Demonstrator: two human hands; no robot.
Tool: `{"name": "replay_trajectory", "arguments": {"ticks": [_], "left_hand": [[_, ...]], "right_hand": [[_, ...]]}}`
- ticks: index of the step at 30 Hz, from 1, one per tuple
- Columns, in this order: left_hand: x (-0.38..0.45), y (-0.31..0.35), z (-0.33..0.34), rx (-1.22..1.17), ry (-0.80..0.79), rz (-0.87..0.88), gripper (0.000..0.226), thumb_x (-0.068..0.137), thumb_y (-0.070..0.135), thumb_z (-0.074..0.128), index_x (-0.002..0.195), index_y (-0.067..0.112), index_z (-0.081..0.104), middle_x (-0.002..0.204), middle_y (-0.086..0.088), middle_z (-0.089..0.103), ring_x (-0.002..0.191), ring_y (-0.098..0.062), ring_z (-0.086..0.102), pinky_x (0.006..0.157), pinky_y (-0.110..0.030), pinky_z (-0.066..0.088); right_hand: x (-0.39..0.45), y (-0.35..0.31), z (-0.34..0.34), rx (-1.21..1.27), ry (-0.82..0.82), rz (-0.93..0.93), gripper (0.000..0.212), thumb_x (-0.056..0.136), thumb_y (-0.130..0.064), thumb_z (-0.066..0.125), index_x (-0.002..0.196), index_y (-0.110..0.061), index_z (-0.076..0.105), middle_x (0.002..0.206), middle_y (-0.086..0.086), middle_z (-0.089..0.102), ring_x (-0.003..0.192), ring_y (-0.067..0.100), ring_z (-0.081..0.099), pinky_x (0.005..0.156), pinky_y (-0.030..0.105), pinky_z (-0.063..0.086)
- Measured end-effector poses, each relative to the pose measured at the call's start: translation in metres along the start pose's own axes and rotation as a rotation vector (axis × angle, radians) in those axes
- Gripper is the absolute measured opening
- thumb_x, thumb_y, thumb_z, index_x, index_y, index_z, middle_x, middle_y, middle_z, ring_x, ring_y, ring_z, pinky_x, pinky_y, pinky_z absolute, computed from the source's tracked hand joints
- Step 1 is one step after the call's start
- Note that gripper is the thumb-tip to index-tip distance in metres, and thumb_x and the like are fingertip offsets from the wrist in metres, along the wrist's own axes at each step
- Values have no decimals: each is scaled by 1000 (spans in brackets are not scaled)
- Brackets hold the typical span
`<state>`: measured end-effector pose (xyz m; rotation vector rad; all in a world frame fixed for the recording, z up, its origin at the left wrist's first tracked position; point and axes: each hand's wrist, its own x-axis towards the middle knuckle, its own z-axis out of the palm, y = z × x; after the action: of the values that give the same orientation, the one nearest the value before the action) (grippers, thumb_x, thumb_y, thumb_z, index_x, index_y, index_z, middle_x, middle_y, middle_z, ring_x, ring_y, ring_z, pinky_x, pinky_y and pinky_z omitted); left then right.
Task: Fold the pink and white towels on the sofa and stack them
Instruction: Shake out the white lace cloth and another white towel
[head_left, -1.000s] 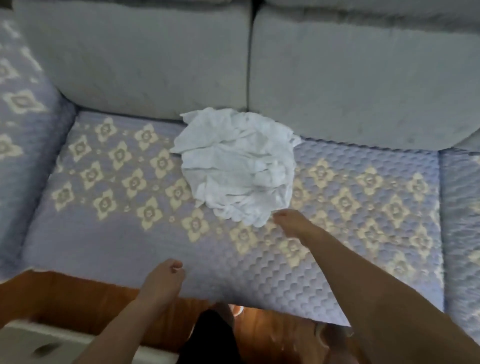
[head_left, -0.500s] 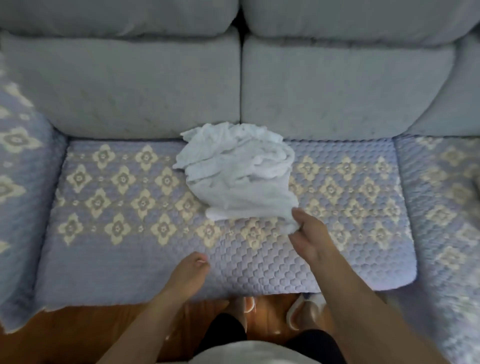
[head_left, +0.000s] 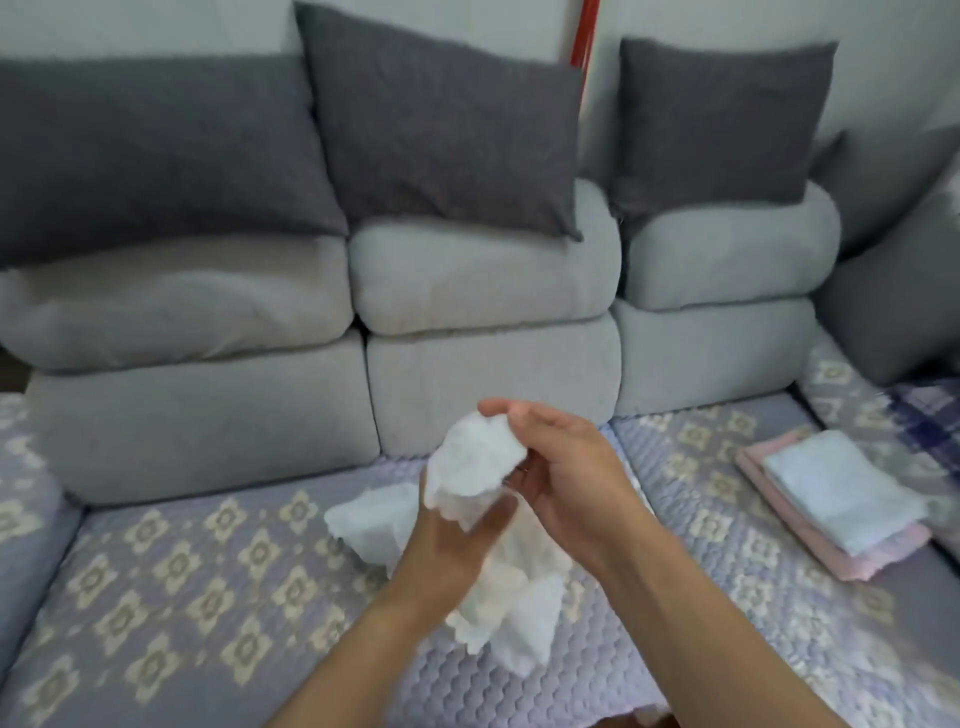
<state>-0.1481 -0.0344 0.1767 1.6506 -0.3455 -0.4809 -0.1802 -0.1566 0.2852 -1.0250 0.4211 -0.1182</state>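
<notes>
**White towel lifted, edge not yet found**

Both hands are up in front of the sofa back with the white towel (head_left: 475, 462) bunched between them. The right hand (head_left: 566, 478) holds the top of the bundle, its fingertips curled over the upper crumple; the left hand (head_left: 457, 540) sits just below and to the left, its thumb pressed across the cloth and the palm closed on the lower part. The two hands are close together, almost touching through the fabric. The rest of the towel hangs down beneath the wrists and trails onto the patterned seat cover (head_left: 208, 597), with one loose flap lying to the left of the left hand.

The step in hand looks like sorting out the towel before any fold: it is crumpled, and no straight edge or corner shows.

Next, the hands probably need to work along the hem to two neighbouring corners, then draw apart so the cloth opens flat.

Well to the right of the right hand, a folded pile (head_left: 836, 499) rests on the seat, a pale towel on top of pink ones; the finished towel likely belongs there.
</notes>
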Motion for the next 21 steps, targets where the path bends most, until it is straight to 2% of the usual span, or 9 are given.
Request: {"name": "replay_trajectory", "arguments": {"ticks": [3, 6, 9, 11, 14, 16, 19, 20, 21], "left_hand": [[-1, 52, -3, 0, 81, 112, 23, 96, 36, 59, 118, 38, 64, 116, 23, 70, 111, 4, 63, 91, -18, 52], [0, 88, -17, 57, 135, 123, 26, 103, 21, 52, 107, 34, 73, 106, 14, 75, 104, -9, 70, 87, -32, 56], [5, 127, -37, -4, 328, 111, 27, 98, 13, 54, 90, 30, 74, 85, 19, 75, 82, -1, 69, 71, -23, 54], [8, 153, -54, -92, 369, 42, 25, 95, 7, 51, 83, 20, 69, 75, 6, 72, 72, -16, 64, 60, -25, 46], [14, 177, -77, -15, 345, -86, 15, 85, 13, 54, 86, 18, 68, 82, -11, 67, 79, -25, 61, 70, -34, 42], [16, 189, -85, 19, 408, -178, 23, 74, 22, 59, 94, 15, 69, 88, -14, 68, 83, -28, 64, 75, -38, 42], [16, 206, -83, 66, 423, -136, 28, 89, 28, 59, 105, 8, 71, 96, -16, 74, 86, -33, 71, 75, -36, 49], [16, 212, -78, 87, 397, -102, 26, 94, 30, 58, 102, 9, 72, 93, -15, 75, 82, -31, 71, 73, -35, 51], [15, 218, -71, 102, 352, -66, 26, 95, 34, 59, 93, 11, 72, 87, -13, 74, 76, -28, 70, 70, -34, 52]], "right_hand": [[-9, -35, -7, -48, -66, -67, 23, 102, -9, 48, 104, -3, 70, 86, 8, 75, 78, 15, 71, 69, 24, 58], [-9, -68, -21, -8, -63, -136, 23, 103, -11, 49, 103, -7, 71, 79, 4, 72, 69, 11, 68, 66, 23, 57], [3, -98, -39, 90, 0, -184, 22, 105, -9, 46, 109, -5, 68, 66, 3, 61, 56, 9, 60, 73, 29, 57], [13, -113, -53, 103, 87, -204, 22, 105, -6, 44, 117, -2, 62, 65, 4, 53, 51, 8, 57, 80, 31, 56], [24, -136, -75, 84, 215, -262, 22, 104, 0, 42, 113, -3, 62, 70, 7, 50, 54, 9, 53, 71, 26, 57], [28, -154, -92, 41, 326, -363, 23, 103, 0, 44, 99, -8, 65, 86, 13, 58, 63, 13, 56, 64, 23, 57], [34, -153, -114, -502, 668, -468, 22, 95, -7, 50, 105, -16, 68, 117, 18, 66, 87, 26, 65, 78, 33, 56], [37, -141, -114, -734, 657, -474, 34, 87, -11, 53, 118, -18, 66, 123, 17, 65, 98, 28, 65, 85, 37, 56], [37, -124, -108, -900, 531, -484, 49, 81, -14, 56, 129, -21, 60, 129, 13, 60, 107, 27, 63, 90, 40, 55]]}}
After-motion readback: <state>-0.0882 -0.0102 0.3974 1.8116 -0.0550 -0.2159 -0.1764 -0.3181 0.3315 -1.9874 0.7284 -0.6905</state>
